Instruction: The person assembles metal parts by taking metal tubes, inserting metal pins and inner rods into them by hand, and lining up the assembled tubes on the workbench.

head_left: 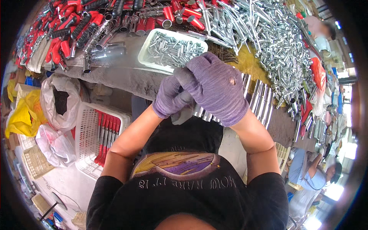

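Note:
Both my hands wear purple-grey knitted gloves and meet in front of my chest, at the near side of the worktable. My left hand [168, 96] is closed, fingers curled against the other glove. Over it, my right hand [217, 87] is closed too, its back turned up and a small hole in the glove. Whatever lies between the fingers is hidden. Just beyond them stands a white plastic tray [153, 66] with many small metal pins [172, 48]. A row of shiny metal tubes [262, 100] lies beside and partly under my right hand.
Red-and-black handled tools [63, 42] are heaped at far left, loose metal parts [280, 50] at far right. A white crate [82, 134] with red-and-silver tools stands left of me, near a white sack [61, 97] and yellow bag [25, 119]. Another person [306, 168] sits at right.

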A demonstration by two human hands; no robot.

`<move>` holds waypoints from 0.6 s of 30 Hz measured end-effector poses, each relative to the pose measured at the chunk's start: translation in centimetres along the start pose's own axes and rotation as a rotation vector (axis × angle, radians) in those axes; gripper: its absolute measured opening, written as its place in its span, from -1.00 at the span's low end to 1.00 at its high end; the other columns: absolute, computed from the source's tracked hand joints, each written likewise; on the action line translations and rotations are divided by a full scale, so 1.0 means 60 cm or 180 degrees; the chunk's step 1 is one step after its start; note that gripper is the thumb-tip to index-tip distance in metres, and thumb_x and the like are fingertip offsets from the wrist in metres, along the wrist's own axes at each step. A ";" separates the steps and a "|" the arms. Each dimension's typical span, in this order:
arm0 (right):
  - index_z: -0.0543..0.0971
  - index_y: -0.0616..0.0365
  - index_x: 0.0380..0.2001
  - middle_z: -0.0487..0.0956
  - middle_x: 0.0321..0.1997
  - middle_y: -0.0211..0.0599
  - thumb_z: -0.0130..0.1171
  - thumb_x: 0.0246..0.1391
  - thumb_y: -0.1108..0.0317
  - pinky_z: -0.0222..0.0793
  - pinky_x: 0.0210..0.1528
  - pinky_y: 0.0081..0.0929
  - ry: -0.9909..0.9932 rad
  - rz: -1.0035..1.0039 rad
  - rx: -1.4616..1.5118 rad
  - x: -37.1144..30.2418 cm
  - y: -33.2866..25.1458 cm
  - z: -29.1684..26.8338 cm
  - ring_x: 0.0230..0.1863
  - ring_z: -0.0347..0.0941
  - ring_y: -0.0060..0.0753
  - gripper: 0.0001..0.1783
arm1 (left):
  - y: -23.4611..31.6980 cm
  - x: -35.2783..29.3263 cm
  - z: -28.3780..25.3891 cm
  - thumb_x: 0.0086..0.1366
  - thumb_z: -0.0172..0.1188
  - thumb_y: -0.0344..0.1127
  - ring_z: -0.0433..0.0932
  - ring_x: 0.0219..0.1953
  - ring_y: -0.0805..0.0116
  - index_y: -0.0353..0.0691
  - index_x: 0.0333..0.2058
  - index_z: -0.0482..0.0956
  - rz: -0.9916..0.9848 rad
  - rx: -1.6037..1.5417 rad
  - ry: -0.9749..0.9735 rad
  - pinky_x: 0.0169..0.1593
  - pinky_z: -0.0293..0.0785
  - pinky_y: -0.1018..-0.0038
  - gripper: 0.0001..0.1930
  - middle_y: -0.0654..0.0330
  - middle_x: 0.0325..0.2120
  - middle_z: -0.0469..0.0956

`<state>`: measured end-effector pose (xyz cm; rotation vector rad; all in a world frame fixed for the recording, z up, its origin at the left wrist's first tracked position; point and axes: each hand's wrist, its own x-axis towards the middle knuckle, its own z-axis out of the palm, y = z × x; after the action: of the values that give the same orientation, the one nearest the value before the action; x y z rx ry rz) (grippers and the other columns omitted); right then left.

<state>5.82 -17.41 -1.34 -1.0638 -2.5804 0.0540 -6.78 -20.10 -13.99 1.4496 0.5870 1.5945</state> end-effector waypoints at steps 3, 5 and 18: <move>0.56 -0.12 -0.29 0.51 -0.42 -0.43 0.15 -0.09 0.21 0.43 -0.51 -0.34 -0.0029 -0.0153 -0.0403 0.000 -0.010 0.009 -0.37 0.50 -0.29 -0.78 | 0.013 -0.001 -0.004 0.20 0.21 -0.05 0.53 -0.47 0.46 -0.25 -0.23 0.48 -0.0147 0.0123 0.0130 -0.40 0.45 0.51 -0.63 0.21 -0.48 0.53; 0.56 -0.13 -0.28 0.50 -0.42 -0.44 0.16 -0.10 0.25 0.42 -0.53 -0.35 -0.0046 -0.0076 -0.0382 0.001 -0.016 0.008 -0.38 0.49 -0.31 -0.77 | 0.021 0.003 -0.007 0.21 0.20 -0.03 0.53 -0.51 0.48 -0.25 -0.22 0.48 -0.0217 0.0273 0.0080 -0.42 0.45 0.51 -0.63 0.22 -0.51 0.52; 0.57 0.21 -0.56 0.49 -0.65 -0.46 0.28 0.01 0.21 0.24 -0.55 -0.65 0.1039 0.2240 0.2454 -0.062 0.103 -0.099 -0.55 0.40 -0.70 -0.72 | 0.085 0.013 0.099 0.24 0.14 -0.03 0.44 0.03 0.21 -0.22 0.20 0.17 -0.1641 0.0465 -0.1261 0.07 0.34 0.38 -0.35 -0.05 -0.05 0.45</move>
<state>14.39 -16.12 2.09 -1.4133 -1.5481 0.8766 -2.51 -23.27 -8.18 1.5131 0.7747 0.8527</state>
